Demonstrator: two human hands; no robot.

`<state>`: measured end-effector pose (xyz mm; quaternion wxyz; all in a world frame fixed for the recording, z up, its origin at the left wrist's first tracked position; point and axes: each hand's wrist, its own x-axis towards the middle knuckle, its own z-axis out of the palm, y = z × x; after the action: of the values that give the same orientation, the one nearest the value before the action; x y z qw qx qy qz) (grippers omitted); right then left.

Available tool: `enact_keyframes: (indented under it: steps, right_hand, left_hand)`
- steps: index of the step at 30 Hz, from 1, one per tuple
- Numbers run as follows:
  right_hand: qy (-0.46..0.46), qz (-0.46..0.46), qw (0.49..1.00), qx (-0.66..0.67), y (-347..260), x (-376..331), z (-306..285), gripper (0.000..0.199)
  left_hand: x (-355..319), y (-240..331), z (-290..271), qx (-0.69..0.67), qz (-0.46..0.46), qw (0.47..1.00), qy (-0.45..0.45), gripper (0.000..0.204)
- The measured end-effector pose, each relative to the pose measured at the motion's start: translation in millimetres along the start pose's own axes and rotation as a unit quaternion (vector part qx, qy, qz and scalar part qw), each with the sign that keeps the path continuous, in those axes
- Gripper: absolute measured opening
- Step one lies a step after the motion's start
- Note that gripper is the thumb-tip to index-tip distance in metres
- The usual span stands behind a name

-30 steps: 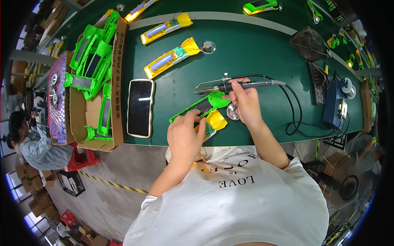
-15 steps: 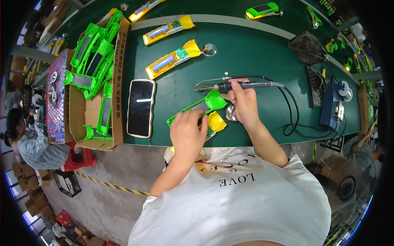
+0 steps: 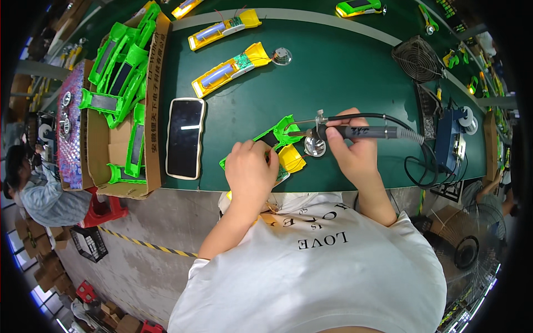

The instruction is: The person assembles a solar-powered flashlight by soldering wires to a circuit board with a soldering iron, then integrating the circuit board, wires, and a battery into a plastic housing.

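Note:
My right hand (image 3: 355, 149) grips a soldering iron (image 3: 369, 132) with a thin solder-feed tube on top; its tip points left, over the wide end of a green plastic casing (image 3: 285, 129). My left hand (image 3: 251, 166) is closed over that casing near the table's front edge, fingers curled, its thumb beside the casing. Under and beside the casing lies a yellow casing half (image 3: 292, 159) with thin wires, partly hidden by the left hand. A round silver lamp reflector (image 3: 315, 147) lies just right of them, below the iron. Whether the tip touches anything is unclear.
Two yellow casings (image 3: 221, 77) with batteries and circuit boards lie farther back. A phone (image 3: 185, 139) and a cardboard box (image 3: 157, 111) of green casings stand left. At right are a fan (image 3: 416, 60), a blue soldering station (image 3: 447, 139) and the iron's looped cable.
My right hand has moved right and nearer with the soldering iron, bringing its tip over the green casing's end. My left hand keeps its hold. The whole view has shifted slightly.

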<state>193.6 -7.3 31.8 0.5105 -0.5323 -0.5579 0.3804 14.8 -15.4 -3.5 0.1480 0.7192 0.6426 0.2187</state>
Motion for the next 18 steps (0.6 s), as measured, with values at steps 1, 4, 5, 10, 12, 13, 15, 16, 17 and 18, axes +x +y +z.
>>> enact_keyframes:
  steps: [1, 4, 5, 10, 12, 13, 15, 16, 17, 18]
  right_hand:
    - [-0.026, 0.016, 0.999, -0.036, -5.1, -2.5, 0.1, 0.013]
    - [-0.053, 0.039, 0.994, -0.084, -7.7, -7.1, 5.6, 0.015]
    - [-0.061, 0.007, 0.993, -0.1, -7.0, -7.4, 7.5, 0.015]
    - [-0.08, -0.025, 0.985, -0.151, -3.2, -10.1, 10.7, 0.016]
    - [-0.086, -0.019, 0.984, -0.153, -3.8, -9.3, 11.5, 0.015]
    - [-0.091, -0.014, 0.984, -0.154, -4.4, -8.9, 11.9, 0.015]
    - [-0.089, -0.007, 0.985, -0.149, -6.9, -8.6, 13.8, 0.015]
    - [-0.088, 0.0, 0.986, -0.143, -7.5, -8.8, 14.3, 0.015]
    - [-0.088, 0.001, 0.986, -0.143, -6.4, -9.0, 14.6, 0.015]
    - [-0.09, 0.001, 0.986, -0.142, -4.8, -9.4, 15.0, 0.015]
  left_hand:
    - [1.0, -0.2, 0.7, 0.001, -0.01, 1.0, -0.014, 0.008]
    - [2.4, -0.2, 2.1, 0.007, -0.019, 1.0, -0.017, 0.009]
    - [2.7, 0.1, 2.1, 0.007, -0.019, 1.0, -0.018, 0.009]
    - [4.9, 0.0, 1.3, 0.036, -0.007, 0.999, -0.03, 0.007]
    - [6.0, -0.8, 0.9, 0.039, -0.003, 0.999, -0.036, 0.007]
    - [6.4, -1.1, 0.6, 0.043, 0.001, 0.998, -0.041, 0.007]
    - [6.9, -1.3, 0.1, 0.043, 0.002, 0.998, -0.046, 0.007]
    - [7.1, -1.4, 0.0, 0.044, 0.003, 0.998, -0.05, 0.007]
    - [7.6, -1.3, -0.1, 0.044, 0.004, 0.998, -0.05, 0.007]
    - [7.7, -0.9, -0.4, 0.049, 0.002, 0.997, -0.053, 0.007]
